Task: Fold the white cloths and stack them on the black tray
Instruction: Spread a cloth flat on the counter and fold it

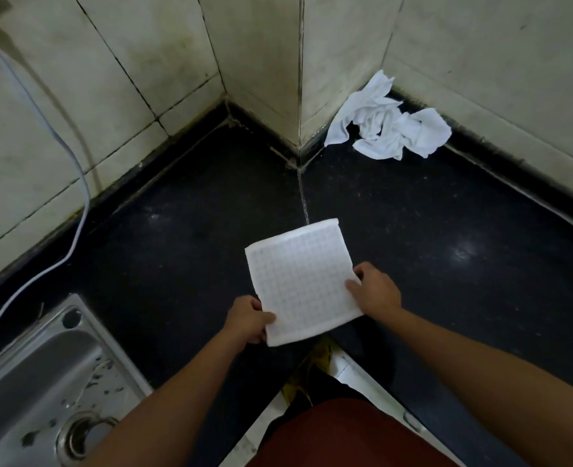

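Observation:
A folded white cloth [300,278] with a fine grid pattern lies flat as a square over the dark counter [184,237], near its front corner. My left hand [249,320] grips its near left corner, thumb on top. My right hand [376,291] pinches its right edge. A pile of crumpled white cloths [388,124] sits far back on the counter against the tiled wall. No black tray can be told apart from the dark counter.
A steel sink [39,375] with its drain is set into the counter at lower left. A white cable [76,176] hangs down the left wall onto the counter. Tiled walls [261,62] form a jutting corner behind.

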Tool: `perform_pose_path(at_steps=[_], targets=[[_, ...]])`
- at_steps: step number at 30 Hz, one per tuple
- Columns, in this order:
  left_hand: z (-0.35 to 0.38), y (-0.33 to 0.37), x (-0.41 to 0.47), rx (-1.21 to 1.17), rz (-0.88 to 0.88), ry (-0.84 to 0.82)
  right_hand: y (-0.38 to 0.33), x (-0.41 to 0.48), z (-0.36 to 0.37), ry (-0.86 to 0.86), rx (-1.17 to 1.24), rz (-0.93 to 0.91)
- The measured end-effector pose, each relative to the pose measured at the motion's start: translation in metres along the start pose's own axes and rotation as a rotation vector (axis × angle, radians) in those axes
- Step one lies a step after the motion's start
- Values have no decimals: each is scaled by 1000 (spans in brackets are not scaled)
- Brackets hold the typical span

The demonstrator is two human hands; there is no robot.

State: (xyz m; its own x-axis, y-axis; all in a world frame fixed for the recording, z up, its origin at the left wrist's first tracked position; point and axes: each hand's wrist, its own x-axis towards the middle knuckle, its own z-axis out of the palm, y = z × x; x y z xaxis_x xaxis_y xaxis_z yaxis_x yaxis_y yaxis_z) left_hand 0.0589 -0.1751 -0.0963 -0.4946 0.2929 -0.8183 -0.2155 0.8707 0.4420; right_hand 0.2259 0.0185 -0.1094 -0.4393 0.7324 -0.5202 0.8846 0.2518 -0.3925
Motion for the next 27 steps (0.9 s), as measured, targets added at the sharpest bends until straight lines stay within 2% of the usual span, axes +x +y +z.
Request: perform_pose_path(at_steps=[2,5,8,10,12,14,17,20,23,27], targets=[[-3,1,-1,139,17,0,7,-2,-2,-42,-109,-15],[-19,15,10,402,151,212,4,9,-18,49,-170,-79],[-32,31,25,589,392,384,-10,32,-31,168,-171,-227],[-33,42,36,686,528,376,-25,50,-37,163,-217,-354],[-31,52,45,732,579,355,-40,64,-40,141,-244,-439],[-27,61,55,707,538,365,-50,79,-42,125,-225,-416],[-27,72,68,618,379,406,-57,101,-41,74,-239,-286],[-29,82,78,647,306,386,-60,114,-39,64,-262,-234],[-30,88,84,668,317,437,-57,124,-40,131,-252,-215],[-30,85,84,694,371,535,-56,128,-38,136,-251,-220]])
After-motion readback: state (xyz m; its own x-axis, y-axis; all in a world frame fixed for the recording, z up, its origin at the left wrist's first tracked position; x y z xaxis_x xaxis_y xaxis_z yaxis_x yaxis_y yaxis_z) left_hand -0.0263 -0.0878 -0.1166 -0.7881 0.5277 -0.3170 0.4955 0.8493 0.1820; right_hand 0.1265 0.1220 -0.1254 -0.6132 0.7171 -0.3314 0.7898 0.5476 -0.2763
